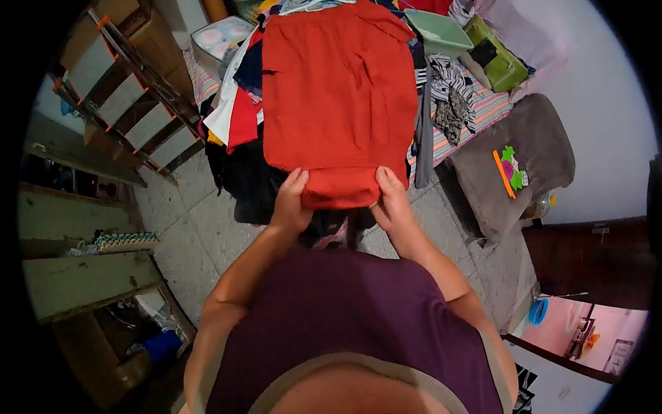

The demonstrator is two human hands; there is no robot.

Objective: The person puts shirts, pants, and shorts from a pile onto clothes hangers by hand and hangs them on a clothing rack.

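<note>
A red garment (338,90) lies spread out on top of a pile of clothes, its near end folded or rolled into a narrower band. My left hand (294,200) grips the left end of that band, thumb on top and fingers underneath. At the band's right end, my right hand (392,200) holds it the same way. White hangers (314,5) show at the garment's far edge. Dark clothes (255,179) hang down below it on the left, and a grey cloth (423,138) hangs on the right.
A ladder (127,96) leans at the upper left. Green bins (441,31) stand on a striped cloth (493,103) at the upper right. A grey cushioned chair (483,165) bears colourful items. Shelves (89,283) stand at the left, above floor tiles (189,241).
</note>
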